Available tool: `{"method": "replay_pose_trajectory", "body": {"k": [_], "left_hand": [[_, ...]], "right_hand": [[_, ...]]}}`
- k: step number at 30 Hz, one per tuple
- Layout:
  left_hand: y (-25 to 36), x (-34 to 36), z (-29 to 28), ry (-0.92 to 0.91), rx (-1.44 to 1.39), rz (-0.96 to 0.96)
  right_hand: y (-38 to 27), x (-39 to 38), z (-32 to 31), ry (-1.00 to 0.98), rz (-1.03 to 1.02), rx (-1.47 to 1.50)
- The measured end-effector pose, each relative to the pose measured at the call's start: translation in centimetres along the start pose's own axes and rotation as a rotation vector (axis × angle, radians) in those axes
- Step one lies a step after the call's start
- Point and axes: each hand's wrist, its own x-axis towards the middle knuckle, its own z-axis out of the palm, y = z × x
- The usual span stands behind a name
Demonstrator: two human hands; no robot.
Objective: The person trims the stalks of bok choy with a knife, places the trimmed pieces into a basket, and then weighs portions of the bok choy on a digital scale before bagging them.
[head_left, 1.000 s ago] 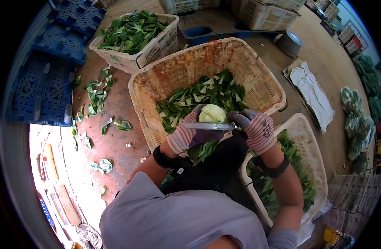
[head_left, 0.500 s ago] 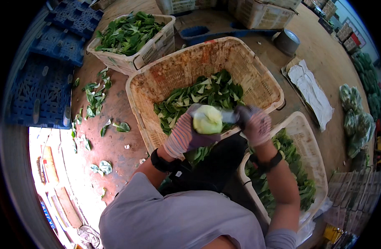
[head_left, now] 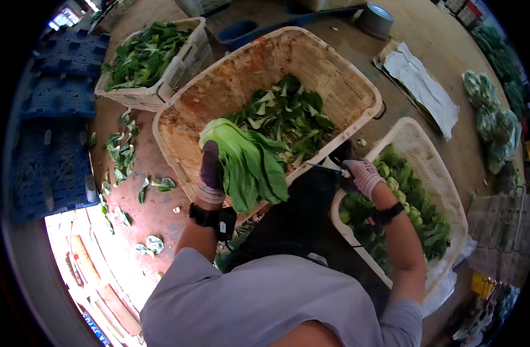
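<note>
"Holding what?"
"Left hand [head_left: 210, 168] grips a leafy head [head_left: 249, 165] over the stained basket [head_left: 190, 107]; right hand [head_left: 365, 175], a knife [head_left: 327, 168]."
"Progress?"
"Several heads [head_left: 405, 199] lie in the white crate [head_left: 422, 153]; this one doesn't yet."

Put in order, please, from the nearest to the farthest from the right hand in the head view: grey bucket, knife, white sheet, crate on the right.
1. Knife: held in the right hand.
2. Crate on the right: close beside the hand.
3. White sheet: ahead, toward the right.
4. Grey bucket: ahead, near the top edge.
</note>
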Motion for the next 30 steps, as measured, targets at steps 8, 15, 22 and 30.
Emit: {"method": "replay_pose_trajectory", "body": {"k": [8, 15, 22, 30], "left_hand": [[-2.2, 0.0, 1.6, 0.012, -0.114, -0.095], [-4.0, 0.9, 4.0, 0.03, -0.075, 0.011], [-7.4, 3.5, 9.0, -0.246, 0.043, -0.122], [-8.8, 0.9, 13.0, -0.237, 0.054, -0.369]], "right_hand": [[-5.9, -0.7, -13.9, 0.467, -0.332, 0.875], [11.1, -6.4, -8.7, 0.921, 0.533, 0.876], [24.7, -8.0, 10.5, 0.172, 0.886, 0.112], [12.9, -13.0, 7.4, 0.005, 0.974, 0.38]]}}
